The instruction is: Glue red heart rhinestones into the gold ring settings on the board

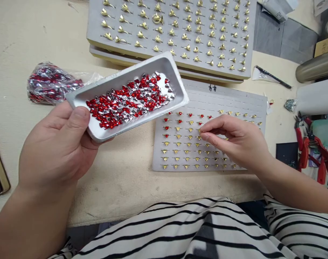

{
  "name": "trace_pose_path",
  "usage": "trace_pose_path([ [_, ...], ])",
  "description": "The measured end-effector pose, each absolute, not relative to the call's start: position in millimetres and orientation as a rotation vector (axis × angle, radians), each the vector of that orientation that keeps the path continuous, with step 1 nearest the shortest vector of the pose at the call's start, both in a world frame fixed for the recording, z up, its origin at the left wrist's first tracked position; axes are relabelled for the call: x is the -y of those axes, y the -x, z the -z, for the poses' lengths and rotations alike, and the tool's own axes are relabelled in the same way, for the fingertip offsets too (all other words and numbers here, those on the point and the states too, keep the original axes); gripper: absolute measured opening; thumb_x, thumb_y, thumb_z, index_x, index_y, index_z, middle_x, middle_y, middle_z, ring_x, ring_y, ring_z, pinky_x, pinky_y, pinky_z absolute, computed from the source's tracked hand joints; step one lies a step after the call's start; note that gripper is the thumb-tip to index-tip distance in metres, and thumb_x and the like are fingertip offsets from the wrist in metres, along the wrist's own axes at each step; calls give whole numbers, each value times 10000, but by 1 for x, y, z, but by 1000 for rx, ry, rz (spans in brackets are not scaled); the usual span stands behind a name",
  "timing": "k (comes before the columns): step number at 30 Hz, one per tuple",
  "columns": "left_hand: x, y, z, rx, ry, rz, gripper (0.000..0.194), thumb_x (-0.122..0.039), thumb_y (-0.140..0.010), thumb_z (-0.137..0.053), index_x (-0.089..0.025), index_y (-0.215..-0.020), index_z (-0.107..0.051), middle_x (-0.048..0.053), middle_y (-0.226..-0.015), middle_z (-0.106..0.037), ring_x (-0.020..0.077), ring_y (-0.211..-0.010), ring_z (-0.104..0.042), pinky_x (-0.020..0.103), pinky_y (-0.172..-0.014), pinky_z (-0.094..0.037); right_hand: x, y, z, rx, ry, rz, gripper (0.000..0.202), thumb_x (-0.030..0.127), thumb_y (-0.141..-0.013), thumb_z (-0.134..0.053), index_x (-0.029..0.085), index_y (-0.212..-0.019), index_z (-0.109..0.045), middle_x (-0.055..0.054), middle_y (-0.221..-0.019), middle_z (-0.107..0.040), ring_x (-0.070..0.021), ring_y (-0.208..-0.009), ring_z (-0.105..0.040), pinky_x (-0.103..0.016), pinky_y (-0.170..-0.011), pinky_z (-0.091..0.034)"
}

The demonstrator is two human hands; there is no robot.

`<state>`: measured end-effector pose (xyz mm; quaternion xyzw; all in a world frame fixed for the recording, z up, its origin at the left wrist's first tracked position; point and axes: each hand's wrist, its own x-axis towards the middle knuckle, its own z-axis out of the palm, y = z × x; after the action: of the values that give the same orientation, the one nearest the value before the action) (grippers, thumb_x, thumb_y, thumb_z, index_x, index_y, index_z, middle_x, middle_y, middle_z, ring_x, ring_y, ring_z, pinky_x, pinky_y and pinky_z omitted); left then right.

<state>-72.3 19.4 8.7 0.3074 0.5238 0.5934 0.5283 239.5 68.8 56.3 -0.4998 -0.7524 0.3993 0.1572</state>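
From the head view, I see the left hand (58, 144) gripping the near-left corner of a shallow tray (177, 81), thumb over the rim. Heart- or teardrop-like red stones (134, 95) with silvery backs lie heaped inside. The tray is held above the surface (120, 190), its long axis slanting from lower left to upper right, open side up.

The right hand (236, 136) has thumb and forefinger drawn together over the lower ring board (185, 97); whether they pinch a stone, I cannot tell. That board lies lengthwise left to right. Red shows on a few rings along its top-left rows and down the left column; most other visible gold rings (189, 144) show no red, their triangular heads seemingly pointing towards the wearer.

Beyond sits a stacked ring board (95, 21); a plastic bag (47, 82) lies left, red-handled pliers (304, 154) right.
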Motion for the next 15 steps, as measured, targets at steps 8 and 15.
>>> trace_pose_path([
  [8,-21,71,-8,-1269,-677,-1485,254,-173,-1029,-605,-97,-1227,-745,144,-1311,-759,269,-1330,-686,363,-1146,-581,-68,-240,-58,2120,1420,-1207,120,340,-968,-717,299,-1016,-819,10,-993,-830,-144,-886,-770,-315,-816,-644],
  [15,-21,67,-12,-1279,-683,-1470,258,-160,-1032,-590,-134,-1233,-749,106,-1340,-754,260,-1323,-691,373,-1130,-594,-71,-240,-60,1839,1484,-1393,83,355,-904,-778,277,-919,-801,-11,-925,-801,-156,-844,-741,-315,-774,-644],
])
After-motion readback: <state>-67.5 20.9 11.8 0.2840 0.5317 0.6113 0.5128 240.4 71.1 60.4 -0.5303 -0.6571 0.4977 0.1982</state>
